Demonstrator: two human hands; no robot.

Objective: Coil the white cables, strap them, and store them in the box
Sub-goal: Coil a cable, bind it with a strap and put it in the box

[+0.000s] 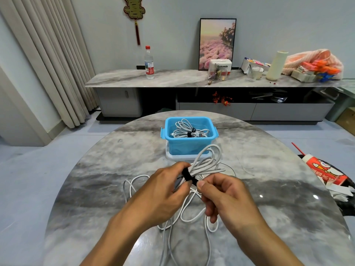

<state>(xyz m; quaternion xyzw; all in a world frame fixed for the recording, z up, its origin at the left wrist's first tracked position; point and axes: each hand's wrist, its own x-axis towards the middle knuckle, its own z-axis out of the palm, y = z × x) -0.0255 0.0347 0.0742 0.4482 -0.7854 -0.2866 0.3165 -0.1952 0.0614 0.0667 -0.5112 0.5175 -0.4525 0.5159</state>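
1. The left hand (163, 191) has its fingers curled round the gathered middle of a coiled white cable (206, 162), holding it just above the round marble counter (96, 179), in front of the blue box (190, 138).
2. The right hand (224, 196) pinches the free end of a black strap (189, 176) between thumb and forefinger; the strap is wrapped around the bundle beside the left fingers.
3. One strapped cable bundle (189, 130) already lies inside the box, so this one looks like a later bundle, with the strapping under way.
4. More loose white cable (192, 206) sprawls on the counter under both hands. I cannot tell whether it belongs to the held bundle or is a separate cable.
5. Risks, as I judge them:
   - If the strap is closed slack, the loops may spring apart once the left hand lets go.
   - If the loose cable is a tail of the same one, strapping now would leave it dangling, and it could snag when the bundle is lifted to the box.
   - A slipping pinch on the strap end would let the wrap unwind.
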